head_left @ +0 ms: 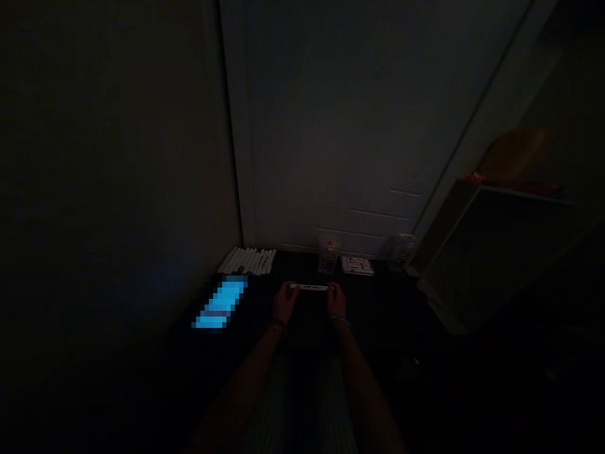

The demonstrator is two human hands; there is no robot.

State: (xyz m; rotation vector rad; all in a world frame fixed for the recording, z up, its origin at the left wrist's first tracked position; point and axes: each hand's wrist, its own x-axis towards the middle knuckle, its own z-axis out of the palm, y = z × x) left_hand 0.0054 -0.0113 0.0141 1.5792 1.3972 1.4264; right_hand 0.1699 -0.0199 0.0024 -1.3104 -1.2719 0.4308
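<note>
While left hand (285, 304) and right hand (336, 301) grip white marker (307, 287) by ends, barrel print (316, 288) too dim to read.

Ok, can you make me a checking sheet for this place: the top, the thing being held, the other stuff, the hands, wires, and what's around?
Surface: dark tabletop, dimly lit.
Thing in hand: one white marker, held roughly level.
Other stuff: a row of white markers at back left; a glowing blue patch, too blurred to name; a flat pack between two upright packets at the back.
Hands: left hand and right hand each grip one end.
Cables: nothing seen; shadows are deep.
Surroundings: pale wall behind, boxy unit on the right.
</note>
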